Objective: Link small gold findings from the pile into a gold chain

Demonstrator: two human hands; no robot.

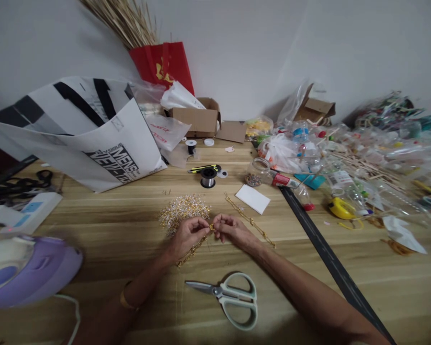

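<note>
My left hand [189,234] and my right hand [232,229] meet near the middle of the table, both closed in a pinch. Between their fingertips is a small gold ring [211,226], gripped from both sides. A gold chain [191,253] hangs or lies below my left hand, partly hidden by it. Right behind that hand spreads a pile of gold and clear beads [183,210]. Another gold chain [251,221] lies stretched out beyond my right hand. Scissors with pale green handles [233,293] rest on the table nearer to me, blades partly apart.
A spool of wire [208,178] and a white card [253,198] stand beyond my hands. At left are a large white bag [104,148], a power strip [32,213] and a purple-and-white appliance [39,270]. Plastic bottles and sticks [366,167] clutter the right. A dark strip [323,244] crosses the table.
</note>
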